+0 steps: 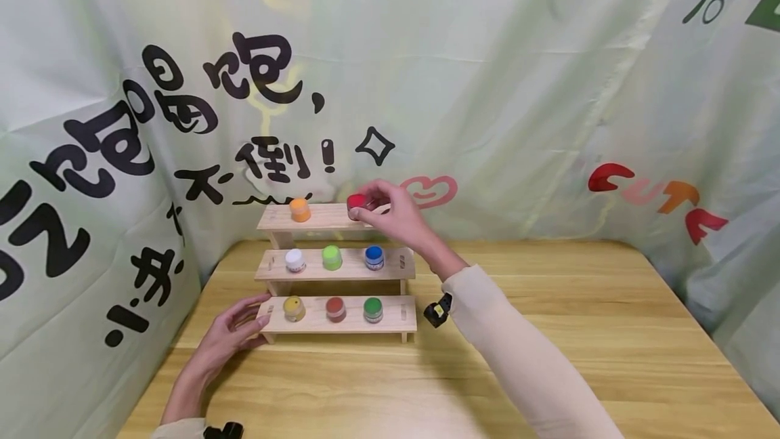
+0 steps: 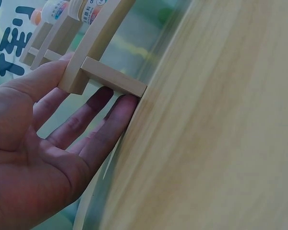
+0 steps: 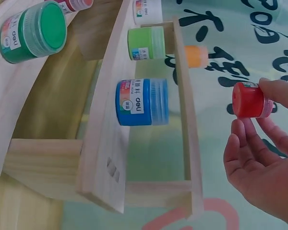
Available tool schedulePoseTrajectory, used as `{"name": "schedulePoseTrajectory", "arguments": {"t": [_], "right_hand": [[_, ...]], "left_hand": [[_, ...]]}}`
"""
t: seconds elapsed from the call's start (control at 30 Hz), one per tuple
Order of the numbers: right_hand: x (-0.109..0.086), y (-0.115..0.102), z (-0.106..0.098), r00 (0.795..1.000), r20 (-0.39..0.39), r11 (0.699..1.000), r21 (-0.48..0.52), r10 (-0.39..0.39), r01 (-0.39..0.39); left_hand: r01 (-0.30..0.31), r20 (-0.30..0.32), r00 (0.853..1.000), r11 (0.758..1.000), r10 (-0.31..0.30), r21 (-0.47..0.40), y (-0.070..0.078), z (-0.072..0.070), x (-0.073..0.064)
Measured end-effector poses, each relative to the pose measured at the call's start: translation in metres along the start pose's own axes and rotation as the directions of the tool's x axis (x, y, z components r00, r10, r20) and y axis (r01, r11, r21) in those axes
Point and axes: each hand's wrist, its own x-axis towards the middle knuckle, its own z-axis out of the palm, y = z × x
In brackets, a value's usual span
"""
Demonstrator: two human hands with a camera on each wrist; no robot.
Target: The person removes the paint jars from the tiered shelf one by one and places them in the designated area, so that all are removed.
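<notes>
1. Head view: a three-step wooden rack stands on the desk, near its far left corner, in front of a printed cloth backdrop. The right hand reaches to the top step and holds a red paint jar between the thumb and the fingertips, just over the right part of that step. An orange jar stands on the same step, to the left. The middle step carries a white jar, a light green jar and a blue jar. The lowest step carries a yellow jar, a dark red jar and a green jar. The left hand lies on the desk at the left end of the lowest step, its fingers straight and touching the wood.

2. Left wrist view: the left hand is flat and relaxed, holding nothing. Its fingers lie under the small foot of the rack, and the thumb rests against the side of the rack.

3. Right wrist view: the right hand pinches the red paint jar with its fingers curled around it. The jar is in the air, apart from the rack. The blue jar, light green jar and green jar sit on their steps.
</notes>
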Motion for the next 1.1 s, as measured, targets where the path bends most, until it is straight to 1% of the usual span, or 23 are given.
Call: {"name": "schedulePoseTrajectory", "arguments": {"t": [0.13,0.3,0.47,0.8,0.93,1.1], "right_hand": [[-0.01,0.001,-0.007,1.0,-0.013,1.0,-0.002,-0.009,0.009],[-0.02,0.004,-0.014,0.999,-0.032,0.999,0.033,-0.024,0.025],[-0.032,0.011,-0.019,0.998,-0.062,0.997,0.07,-0.03,0.034],[-0.056,0.023,-0.031,0.991,-0.12,0.994,0.093,-0.049,0.061],[-0.063,0.028,-0.035,0.99,-0.137,0.996,0.079,-0.041,0.052],[-0.069,0.036,-0.041,0.988,-0.152,0.997,0.073,-0.02,0.031]], "left_hand": [[0.0,-0.001,1.0,1.0,0.0,0.001,0.0,0.0,0.0],[0.0,0.001,1.0,1.0,0.0,-0.012,-0.001,-0.001,0.0],[0.006,-0.004,1.0,1.0,-0.006,-0.012,-0.001,-0.001,0.0],[-0.006,0.015,1.0,1.0,0.006,-0.019,0.0,-0.002,-0.001],[-0.015,0.013,1.0,1.0,0.015,-0.007,0.0,-0.003,-0.001],[-0.006,0.015,1.0,1.0,0.006,-0.013,-0.001,-0.002,0.0]]}}
